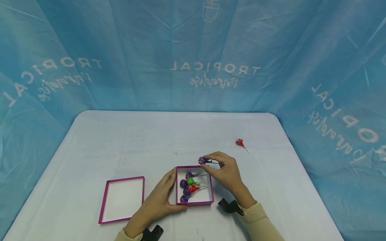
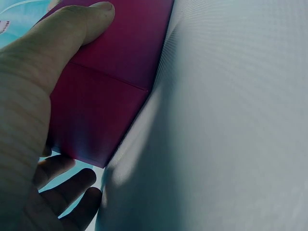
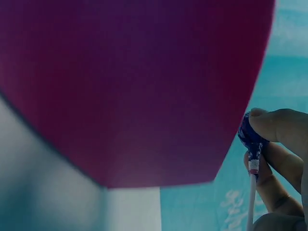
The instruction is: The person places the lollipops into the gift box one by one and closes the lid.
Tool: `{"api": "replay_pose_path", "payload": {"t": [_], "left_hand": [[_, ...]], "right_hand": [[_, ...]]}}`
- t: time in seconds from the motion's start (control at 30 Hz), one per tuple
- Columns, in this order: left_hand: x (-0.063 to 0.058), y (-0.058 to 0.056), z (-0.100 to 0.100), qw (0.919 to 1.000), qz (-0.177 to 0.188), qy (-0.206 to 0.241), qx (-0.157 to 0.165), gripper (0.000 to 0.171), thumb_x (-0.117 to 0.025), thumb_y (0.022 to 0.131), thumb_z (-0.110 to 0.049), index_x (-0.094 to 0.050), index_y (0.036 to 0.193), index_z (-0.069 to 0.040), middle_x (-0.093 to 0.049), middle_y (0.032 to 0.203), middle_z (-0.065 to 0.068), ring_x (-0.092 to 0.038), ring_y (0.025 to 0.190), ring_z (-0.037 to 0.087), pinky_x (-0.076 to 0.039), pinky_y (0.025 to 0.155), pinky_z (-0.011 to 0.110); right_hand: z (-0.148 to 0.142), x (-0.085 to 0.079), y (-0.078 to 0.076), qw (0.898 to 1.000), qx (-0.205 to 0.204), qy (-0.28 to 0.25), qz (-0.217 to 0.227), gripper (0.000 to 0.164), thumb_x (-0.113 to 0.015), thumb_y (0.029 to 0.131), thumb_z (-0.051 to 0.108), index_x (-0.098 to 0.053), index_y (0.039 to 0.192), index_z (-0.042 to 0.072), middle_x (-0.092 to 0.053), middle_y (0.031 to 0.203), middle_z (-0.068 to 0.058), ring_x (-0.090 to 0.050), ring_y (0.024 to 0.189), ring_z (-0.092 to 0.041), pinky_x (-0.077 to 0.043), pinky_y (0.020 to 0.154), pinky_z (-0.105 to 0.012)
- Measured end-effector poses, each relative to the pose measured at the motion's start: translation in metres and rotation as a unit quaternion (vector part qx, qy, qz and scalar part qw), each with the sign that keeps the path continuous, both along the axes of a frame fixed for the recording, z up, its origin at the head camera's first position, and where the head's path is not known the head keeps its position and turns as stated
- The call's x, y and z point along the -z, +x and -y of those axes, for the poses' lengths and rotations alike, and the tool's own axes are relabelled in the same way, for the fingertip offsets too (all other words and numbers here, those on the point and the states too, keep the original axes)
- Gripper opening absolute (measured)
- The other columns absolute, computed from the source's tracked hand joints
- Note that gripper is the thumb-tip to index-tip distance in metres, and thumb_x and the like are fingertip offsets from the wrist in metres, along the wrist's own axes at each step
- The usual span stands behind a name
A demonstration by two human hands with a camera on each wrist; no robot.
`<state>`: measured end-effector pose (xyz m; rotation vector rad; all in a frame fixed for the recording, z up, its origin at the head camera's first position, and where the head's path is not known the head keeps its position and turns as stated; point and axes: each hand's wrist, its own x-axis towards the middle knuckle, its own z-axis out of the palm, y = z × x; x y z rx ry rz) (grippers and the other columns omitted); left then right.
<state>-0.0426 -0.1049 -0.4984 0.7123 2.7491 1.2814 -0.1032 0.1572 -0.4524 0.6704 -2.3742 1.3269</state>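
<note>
An open purple-edged box (image 1: 212,190) with a white inside stands on the table, and several wrapped lollipops lie in it, among them a green one (image 1: 191,181) and a red one (image 1: 193,188). My left hand (image 1: 159,200) holds the box by its left side, thumb along the front wall (image 2: 103,86). Over the box's back right corner, my right hand (image 1: 225,170) pinches a blue-purple lollipop (image 1: 202,160) between thumb and fingers. In the right wrist view this lollipop (image 3: 250,134) has its white stick pointing down, beside the box's purple wall (image 3: 144,96).
The box's lid (image 1: 125,200) lies to the left, white inside facing up. Another red lollipop (image 1: 239,142) rests farther back on the right of the white table (image 1: 150,140). Blue printed curtains (image 1: 193,40) hang behind and along both sides.
</note>
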Motion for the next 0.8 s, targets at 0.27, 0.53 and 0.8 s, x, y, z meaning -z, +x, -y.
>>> {"api": "replay_pose_path", "payload": {"t": [0.27, 0.53, 0.8], "left_hand": [[-0.001, 0.0, 0.001, 1.0, 0.008, -0.003, 0.003, 0.126, -0.084, 0.06, -0.058, -0.013, 0.154, -0.013, -0.017, 0.157, -0.006, -0.026, 0.139, 0.022, -0.031, 0.11, 0.044], [-0.001, -0.001, 0.001, 0.9998, 0.018, -0.006, 0.005, 0.127, -0.083, 0.06, -0.059, -0.012, 0.154, -0.012, -0.016, 0.157, -0.003, -0.025, 0.14, 0.022, -0.03, 0.11, 0.044], [-0.002, 0.0, 0.002, 0.9998, 0.016, -0.005, 0.007, 0.126, -0.083, 0.061, -0.058, -0.011, 0.154, -0.013, -0.015, 0.157, -0.005, -0.025, 0.14, 0.021, -0.031, 0.11, 0.044]], "right_hand": [[0.012, 0.002, 0.008, 0.995, 0.003, 0.08, -0.063, 0.026, -0.081, 0.076, 0.027, -0.075, 0.1, 0.019, -0.069, 0.097, 0.011, -0.064, 0.089, -0.006, -0.055, 0.069, -0.029], [0.02, 0.004, 0.014, 0.992, -0.03, 0.083, -0.085, 0.026, -0.083, 0.074, 0.027, -0.075, 0.098, 0.02, -0.067, 0.094, 0.015, -0.063, 0.083, -0.001, -0.054, 0.066, -0.02], [0.025, 0.003, 0.021, 0.984, -0.058, 0.144, -0.088, 0.026, -0.083, 0.071, 0.037, -0.076, 0.092, 0.025, -0.067, 0.093, 0.02, -0.061, 0.082, 0.005, -0.042, 0.069, -0.021]]}}
